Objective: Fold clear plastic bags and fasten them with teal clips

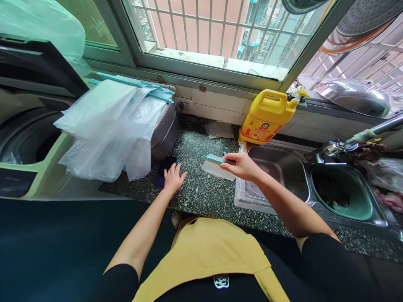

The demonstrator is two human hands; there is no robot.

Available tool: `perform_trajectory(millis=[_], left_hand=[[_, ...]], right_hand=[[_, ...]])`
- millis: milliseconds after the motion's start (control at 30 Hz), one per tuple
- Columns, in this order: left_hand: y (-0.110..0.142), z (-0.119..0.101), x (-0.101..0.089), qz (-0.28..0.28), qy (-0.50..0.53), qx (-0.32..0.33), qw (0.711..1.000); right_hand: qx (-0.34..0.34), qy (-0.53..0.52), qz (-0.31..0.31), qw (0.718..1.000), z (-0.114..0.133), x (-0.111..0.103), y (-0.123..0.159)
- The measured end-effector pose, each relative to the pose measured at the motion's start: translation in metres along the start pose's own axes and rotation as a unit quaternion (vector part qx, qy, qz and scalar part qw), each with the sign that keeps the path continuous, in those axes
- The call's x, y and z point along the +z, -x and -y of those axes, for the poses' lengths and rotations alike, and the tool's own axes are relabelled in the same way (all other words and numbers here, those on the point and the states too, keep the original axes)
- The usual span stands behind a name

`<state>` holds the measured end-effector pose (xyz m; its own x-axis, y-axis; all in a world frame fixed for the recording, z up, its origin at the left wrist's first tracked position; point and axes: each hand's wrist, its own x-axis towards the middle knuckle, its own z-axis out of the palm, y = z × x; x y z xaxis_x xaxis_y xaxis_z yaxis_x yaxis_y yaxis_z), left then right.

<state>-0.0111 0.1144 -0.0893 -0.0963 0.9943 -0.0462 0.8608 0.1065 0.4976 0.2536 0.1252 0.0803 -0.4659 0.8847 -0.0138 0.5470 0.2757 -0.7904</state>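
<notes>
In the head view my right hand (239,165) pinches the end of a teal sealing clip (214,159). A small clear plastic bag (217,170) hangs flat from that clip, just above the speckled countertop (195,188). My left hand (173,179) is open, its fingers spread, beside a dark blue item (162,172) that looks like cloth. Whether the fingertips touch the cloth or only the counter, I cannot tell. Left of it, several larger clear plastic bags (103,121) with teal clip strips (135,82) drape over a dark grey box (166,130).
A sink (299,167) lies to the right, with a green basin (362,209) in its far bowl and a faucet (343,147) above. A yellow jug (266,113) stands behind it. At left is an open-lidded washing machine (47,172). A barred window (214,29) is ahead.
</notes>
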Motion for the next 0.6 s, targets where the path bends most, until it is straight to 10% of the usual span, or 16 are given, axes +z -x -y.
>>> perform_trajectory(millis=[133, 233, 367, 600], left_hand=[[-0.001, -0.042, -0.036, -0.062, 0.256, 0.138, 0.955], [-0.002, -0.089, -0.08, 0.021, 0.352, 0.233, 0.906], [0.0, -0.133, -0.12, 0.157, 0.309, 0.226, 0.91], [0.003, -0.13, -0.129, 0.036, 0.37, 0.16, 0.914]], right_hand=[[0.01, 0.019, 0.019, 1.0, 0.006, -0.005, -0.001], [0.003, 0.031, 0.052, 0.998, 0.016, -0.006, -0.004], [-0.021, 0.032, 0.065, 0.997, 0.025, -0.013, -0.006], [-0.069, -0.235, -0.077, 0.966, -0.009, -0.013, 0.01]])
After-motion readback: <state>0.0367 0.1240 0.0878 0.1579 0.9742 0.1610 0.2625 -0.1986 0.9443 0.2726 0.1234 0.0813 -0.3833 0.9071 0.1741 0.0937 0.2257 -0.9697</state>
